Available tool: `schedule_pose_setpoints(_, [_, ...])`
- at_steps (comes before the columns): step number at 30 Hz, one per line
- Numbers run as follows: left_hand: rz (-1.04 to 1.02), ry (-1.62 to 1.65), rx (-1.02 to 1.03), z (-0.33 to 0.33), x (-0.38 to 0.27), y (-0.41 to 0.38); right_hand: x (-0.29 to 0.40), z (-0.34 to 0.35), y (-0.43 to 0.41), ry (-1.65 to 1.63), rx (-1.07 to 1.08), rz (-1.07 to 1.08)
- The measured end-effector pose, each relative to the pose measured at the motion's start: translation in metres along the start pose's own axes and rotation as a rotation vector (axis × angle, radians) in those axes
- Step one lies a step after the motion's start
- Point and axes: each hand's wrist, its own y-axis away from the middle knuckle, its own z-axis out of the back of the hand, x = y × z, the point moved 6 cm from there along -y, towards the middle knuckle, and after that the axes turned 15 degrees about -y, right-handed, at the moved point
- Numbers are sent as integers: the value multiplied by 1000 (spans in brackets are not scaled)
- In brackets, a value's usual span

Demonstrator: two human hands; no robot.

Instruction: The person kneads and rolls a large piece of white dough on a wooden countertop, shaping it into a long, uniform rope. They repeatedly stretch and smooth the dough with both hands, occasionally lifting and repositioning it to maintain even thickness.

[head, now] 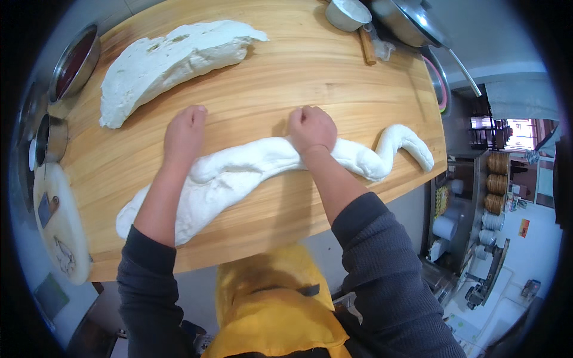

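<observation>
A long strip of white dough lies across the wooden board in front of me. Its left part spreads broad and flat, while the right end is a narrow, bent roll. My right hand is balled in a fist at the strip's far edge, its wrist and heel against the dough. Also curled into a fist, my left hand is beyond the strip's left part, with the forearm over the dough; whether that arm touches it I cannot tell. Farther back rests a large, thick slab of dough.
The wooden board is bordered at left by a metal bowl of dark red contents, a metal pot and a round white chopping board bearing a cleaver. Back right are a white bowl, a wooden-handled tool and a metal pan.
</observation>
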Motion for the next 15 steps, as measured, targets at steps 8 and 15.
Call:
schedule_pose_setpoints(8, [-248,-667,-419,-31,-40,21,32,-3,-17,-102,37,331])
schedule_pose_setpoints(15, [-67,-559,-77,3,-110,138,0,68,126,-273,151,699])
